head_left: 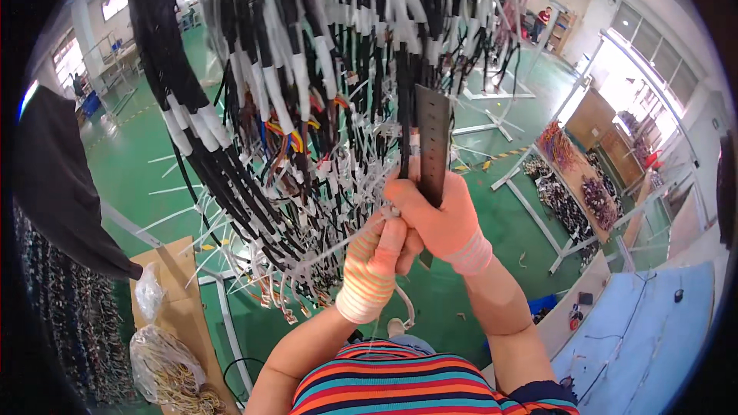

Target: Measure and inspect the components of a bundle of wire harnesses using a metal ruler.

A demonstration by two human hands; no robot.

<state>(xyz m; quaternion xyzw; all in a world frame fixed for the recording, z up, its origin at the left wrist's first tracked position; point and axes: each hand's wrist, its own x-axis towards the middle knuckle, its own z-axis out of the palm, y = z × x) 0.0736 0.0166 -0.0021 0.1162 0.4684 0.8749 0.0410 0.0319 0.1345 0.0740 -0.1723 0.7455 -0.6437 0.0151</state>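
Observation:
A thick mass of black cables with white sleeves (280, 100) hangs in front of me, with small connectors and loose coloured wires lower down. My right hand (450, 223), in an orange knit glove, is closed around a steel ruler (434, 134) standing nearly upright beside a black cable. Its thumb and fingertips press at the cable's lower part. My left hand (367, 269), in a striped knit glove, is closed just below and left, touching the right fingers. A thin white strip (338, 247), like a cable tie, runs from its fingertips toward the bundle. The exact pinch point is partly hidden.
At lower left, a cardboard-topped stand (173, 257) carries plastic bags of wires (165, 365). Dark cloth (61, 177) hangs above it. A light-blue table (638, 346) stands at lower right, and a rack with wire bundles (580, 177) beyond. Other people are far off.

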